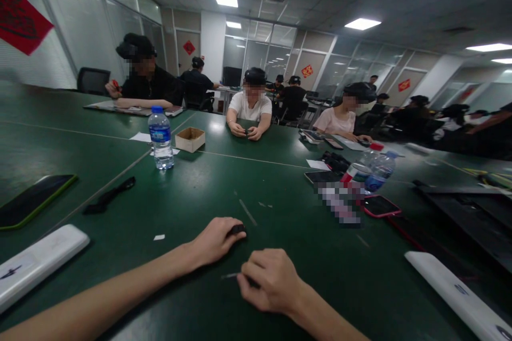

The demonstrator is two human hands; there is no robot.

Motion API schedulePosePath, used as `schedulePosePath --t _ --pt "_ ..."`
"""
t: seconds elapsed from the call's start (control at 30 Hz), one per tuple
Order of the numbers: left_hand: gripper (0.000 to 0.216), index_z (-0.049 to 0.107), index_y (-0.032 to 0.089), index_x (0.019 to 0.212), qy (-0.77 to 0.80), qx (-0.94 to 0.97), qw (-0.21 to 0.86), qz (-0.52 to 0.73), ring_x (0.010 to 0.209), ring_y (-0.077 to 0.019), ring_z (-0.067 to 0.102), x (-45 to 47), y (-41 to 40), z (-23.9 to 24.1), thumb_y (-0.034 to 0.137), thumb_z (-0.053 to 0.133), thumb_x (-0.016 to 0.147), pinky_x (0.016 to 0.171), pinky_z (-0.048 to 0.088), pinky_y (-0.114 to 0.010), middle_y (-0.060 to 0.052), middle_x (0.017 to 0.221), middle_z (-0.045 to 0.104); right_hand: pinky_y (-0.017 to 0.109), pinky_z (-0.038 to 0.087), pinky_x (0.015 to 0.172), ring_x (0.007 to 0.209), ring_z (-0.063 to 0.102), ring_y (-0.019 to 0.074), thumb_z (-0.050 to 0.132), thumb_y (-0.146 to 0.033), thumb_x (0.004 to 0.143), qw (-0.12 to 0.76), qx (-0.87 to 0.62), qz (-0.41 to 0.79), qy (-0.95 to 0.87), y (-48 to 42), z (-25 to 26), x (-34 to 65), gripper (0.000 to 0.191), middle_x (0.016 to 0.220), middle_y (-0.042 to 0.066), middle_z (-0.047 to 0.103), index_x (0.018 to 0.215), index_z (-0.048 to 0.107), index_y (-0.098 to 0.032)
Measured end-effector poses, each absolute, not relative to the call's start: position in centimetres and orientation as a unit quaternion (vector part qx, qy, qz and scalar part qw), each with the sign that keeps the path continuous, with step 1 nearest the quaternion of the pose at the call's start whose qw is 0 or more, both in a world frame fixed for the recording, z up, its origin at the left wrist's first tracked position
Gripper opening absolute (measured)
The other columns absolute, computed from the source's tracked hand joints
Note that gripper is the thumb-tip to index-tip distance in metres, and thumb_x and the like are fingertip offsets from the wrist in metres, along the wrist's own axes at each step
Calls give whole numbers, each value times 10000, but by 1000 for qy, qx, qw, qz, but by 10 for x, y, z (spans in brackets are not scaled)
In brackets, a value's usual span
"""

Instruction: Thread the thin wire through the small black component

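Note:
My left hand [214, 240] rests on the green table [280, 208] with its fingers curled over a small black object [238, 230] at its fingertips. Just to its right and nearer me, my right hand [270, 279] is closed in a pinch round a thin dark tool [231, 276] whose light tip points left. The two hands lie close together, a few centimetres apart. Most of the black object is hidden under my fingers.
A water bottle [160, 138] and a small cardboard box [190, 139] stand at the far left. A black strap [109, 196], a green-edged phone [34, 200], white cases [36, 264] [460, 293], phones and bottles [374, 170] lie around. Several people sit across the table.

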State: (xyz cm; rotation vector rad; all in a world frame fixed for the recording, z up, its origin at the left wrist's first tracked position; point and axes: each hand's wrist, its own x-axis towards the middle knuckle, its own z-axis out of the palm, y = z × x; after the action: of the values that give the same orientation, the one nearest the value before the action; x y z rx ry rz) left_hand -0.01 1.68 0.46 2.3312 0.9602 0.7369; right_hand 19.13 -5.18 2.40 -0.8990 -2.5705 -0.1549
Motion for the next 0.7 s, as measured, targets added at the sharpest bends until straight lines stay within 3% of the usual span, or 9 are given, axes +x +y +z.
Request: schedulePosePath --t 0.1,0.37,0.7 --pt "230 650 182 1027 365 849 264 276 895 -183 630 -1 19 8 327 512 915 820 472 -287 -45 978 691 253 274 494 511 453 97 488 -312 839 205 -262 -66 -941 -59 22 181 217 603 -19 559 680 595 -209" --pt "245 645 194 1089 354 850 272 280 965 -179 620 -4 14 13 308 543 899 880 465 -300 -41 1067 682 199 338 545 589 505 85 390 -288 941 185 -464 -41 -866 -34 32 213 297 725 20 591 806 625 -166" --pt "279 612 202 1146 343 862 244 283 926 -167 622 -5 12 10 319 545 902 830 478 -285 -38 1045 675 194 340 537 587 514 83 372 -321 956 144 -511 -19 -847 -33 31 209 319 753 14 607 850 638 -180"
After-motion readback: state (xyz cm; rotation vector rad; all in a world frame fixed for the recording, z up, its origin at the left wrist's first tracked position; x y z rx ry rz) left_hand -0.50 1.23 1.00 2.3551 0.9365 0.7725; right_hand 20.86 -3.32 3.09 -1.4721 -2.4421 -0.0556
